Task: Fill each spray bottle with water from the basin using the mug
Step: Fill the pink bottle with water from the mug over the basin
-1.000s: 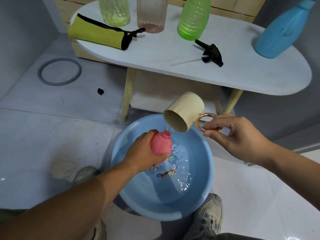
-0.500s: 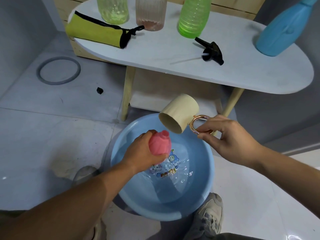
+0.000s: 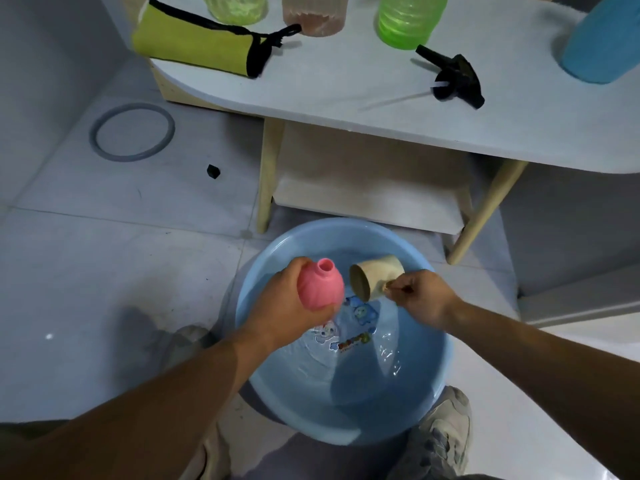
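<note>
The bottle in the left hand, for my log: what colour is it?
Pink, clearest in the head view: the bottle sits in the left hand.

table bottles point(image 3: 410, 19) cut off at top, mug handle point(image 3: 388, 289) hidden

Both bare forearms reach forward from the near edge, converging toward the middle. The left hand point(image 3: 287, 306) has its grip wrapped around a rounded body, knuckles up. The right hand point(image 3: 420, 297) pinches with thumb and fingertips, wrist bent inward.
</note>
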